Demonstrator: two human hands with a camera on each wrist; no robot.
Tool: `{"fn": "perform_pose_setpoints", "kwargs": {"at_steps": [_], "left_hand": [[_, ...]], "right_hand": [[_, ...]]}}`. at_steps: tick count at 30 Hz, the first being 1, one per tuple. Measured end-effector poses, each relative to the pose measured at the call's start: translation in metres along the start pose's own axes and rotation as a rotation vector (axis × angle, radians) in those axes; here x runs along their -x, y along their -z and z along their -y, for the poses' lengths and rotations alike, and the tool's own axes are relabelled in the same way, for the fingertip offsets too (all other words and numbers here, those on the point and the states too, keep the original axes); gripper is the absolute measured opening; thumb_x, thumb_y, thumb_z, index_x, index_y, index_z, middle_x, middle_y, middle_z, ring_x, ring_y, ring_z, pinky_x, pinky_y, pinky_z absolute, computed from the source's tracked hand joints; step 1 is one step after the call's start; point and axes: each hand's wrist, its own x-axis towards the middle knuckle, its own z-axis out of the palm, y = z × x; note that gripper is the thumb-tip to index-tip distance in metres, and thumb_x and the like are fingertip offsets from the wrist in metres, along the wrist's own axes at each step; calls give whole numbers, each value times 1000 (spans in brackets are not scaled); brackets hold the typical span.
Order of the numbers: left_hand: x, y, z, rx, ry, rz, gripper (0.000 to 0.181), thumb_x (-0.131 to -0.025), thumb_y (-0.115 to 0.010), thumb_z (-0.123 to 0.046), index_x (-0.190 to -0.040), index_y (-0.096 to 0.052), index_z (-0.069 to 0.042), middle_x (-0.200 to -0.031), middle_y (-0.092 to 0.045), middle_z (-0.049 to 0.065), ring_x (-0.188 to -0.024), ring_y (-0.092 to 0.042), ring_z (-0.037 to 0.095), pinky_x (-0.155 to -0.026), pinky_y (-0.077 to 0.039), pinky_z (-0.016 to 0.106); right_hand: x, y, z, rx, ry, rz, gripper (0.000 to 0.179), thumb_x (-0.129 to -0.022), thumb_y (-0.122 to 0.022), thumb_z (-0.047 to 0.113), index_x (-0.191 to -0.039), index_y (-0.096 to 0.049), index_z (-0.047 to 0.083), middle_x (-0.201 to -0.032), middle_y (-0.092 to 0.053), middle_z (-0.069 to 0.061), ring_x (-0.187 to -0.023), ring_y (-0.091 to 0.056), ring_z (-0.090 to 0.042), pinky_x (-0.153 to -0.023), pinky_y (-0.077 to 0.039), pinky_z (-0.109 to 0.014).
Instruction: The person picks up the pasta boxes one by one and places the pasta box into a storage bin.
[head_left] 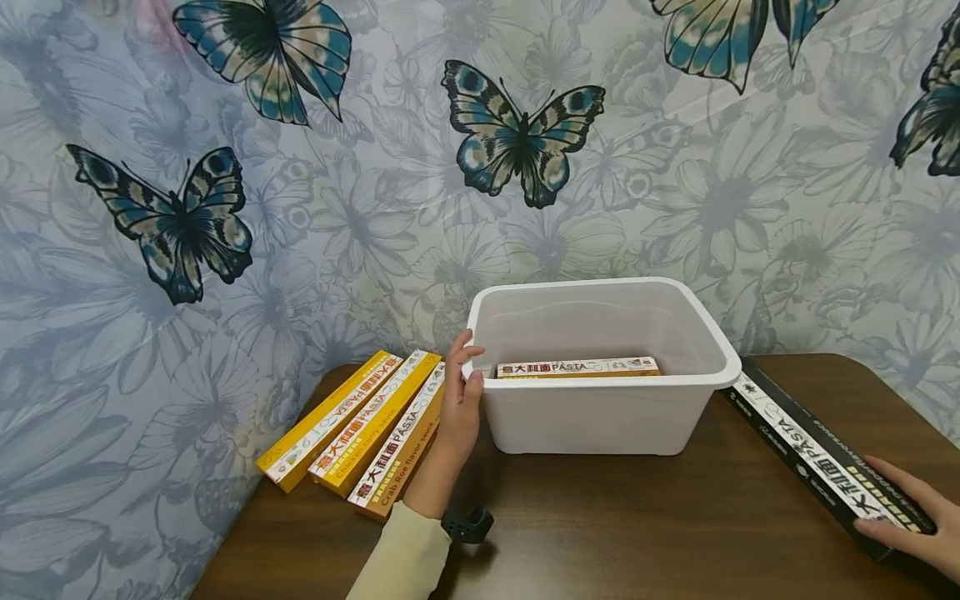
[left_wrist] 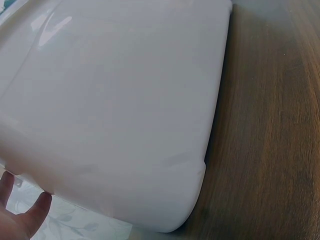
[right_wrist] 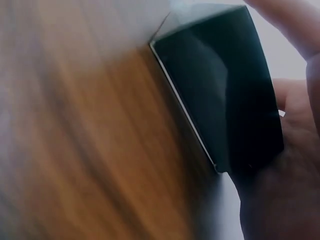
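Observation:
A white plastic bin (head_left: 585, 417) stands on the table with one yellow pasta box (head_left: 577, 367) visible inside. My left hand (head_left: 459, 400) holds the bin's left front rim, thumb below the lip and fingertips at the corner. In the left wrist view two fingertips (left_wrist: 42, 197) touch the bin's edge (left_wrist: 115, 110). A long black pasta box (head_left: 817, 450) with a white label lies slantwise right of the bin. Its near end is gripped by my right hand (head_left: 911, 508), thumb on one side and fingers on the other. The right wrist view shows the black box end (right_wrist: 215, 90) against the palm (right_wrist: 285, 185).
Left of the bin, several yellow pasta boxes (head_left: 360, 417) lie side by side, close to my left forearm. The brown wooden table (head_left: 600, 533) meets a butterfly-patterned backdrop (head_left: 360, 217) behind the bin. A black watch band (head_left: 468, 527) is on my left wrist.

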Motion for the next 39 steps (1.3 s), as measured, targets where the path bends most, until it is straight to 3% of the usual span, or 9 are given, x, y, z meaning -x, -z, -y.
{"fn": "perform_pose_setpoints", "kwargs": {"at_steps": [6, 10, 12, 15, 17, 21, 27, 33, 39], "left_hand": [[0, 0, -1, 4, -1, -3, 36, -101, -41, -25, -133, -43, -10, -166, -21, 1, -155, -17, 29, -122, -11, 63], [0, 0, 1, 3, -5, -7, 36, -101, -41, -26, -133, -43, -10, -166, -22, 1, -155, -18, 29, -122, -11, 63], [0, 0, 2, 4, -7, -7, 37, -101, -41, -27, -133, -43, -9, -166, -22, 2, -155, -17, 29, -123, -11, 63], [0, 0, 3, 10, -6, -4, 37, -101, -41, -28, -134, -43, -9, -166, -21, 2, -155, -17, 29, -122, -10, 63], [0, 0, 3, 13, -4, -2, 37, -101, -42, -28, -134, -43, -9, -166, -21, 2, -155, -16, 29, -122, -10, 63], [0, 0, 4, 14, -3, 2, 38, -102, -41, -29, -134, -43, -9, -166, -20, 2, -155, -16, 29, -122, -10, 63], [0, 0, 3, 17, -5, 6, 40, -102, -41, -28, -134, -41, -6, -166, -20, 3, -155, -16, 30, -122, -11, 65], [1, 0, 1, 19, -13, -3, 37, -101, -40, -26, -134, -42, -8, -166, -20, 5, -155, -17, 31, -122, -11, 65], [0, 0, 1, 17, -15, -5, 37, -102, -41, -27, -134, -42, -10, -166, -21, 4, -155, -17, 31, -122, -11, 64]], "right_hand": [[1, -9, -18, 13, 162, -119, 109, -86, -76, 29, -160, 4, 33, -165, -12, -17, -101, -18, 21, -72, -24, -10], [2, -17, -23, -13, 241, -160, 114, -81, -79, 22, -161, 1, 28, -167, -6, -16, -104, -3, 32, -76, -10, -2], [2, -17, -22, -15, 247, -149, 115, -82, -79, 21, -161, 5, 26, -153, -11, -44, -104, 0, 33, -76, -9, -1], [2, -18, -23, -33, 253, -164, 116, -80, -80, 20, -161, 3, 27, -161, -9, -32, -103, -2, 34, -74, -7, 1], [2, -16, -22, -35, 222, -151, 114, -83, -79, 22, -161, 5, 29, -161, -11, -32, -115, -5, 29, -75, -12, -1], [3, -16, -21, -35, 197, -234, 110, -79, -82, 24, -162, -11, 23, -155, -22, 22, -109, -15, 24, -75, -17, -5], [1, -10, -12, 44, 105, -298, 98, -78, -84, 31, -150, -30, -8, -128, -40, -41, -109, -36, 6, -68, -23, -16], [0, -9, -5, 49, 46, -282, 93, -85, -77, 33, -149, -26, -12, -130, -34, -45, -109, -37, -57, -76, -34, -28], [-2, -11, 2, 47, 41, -305, 93, -87, -75, 30, -148, -22, -15, -128, -32, -49, -110, -34, -61, -81, -31, -69]]}}
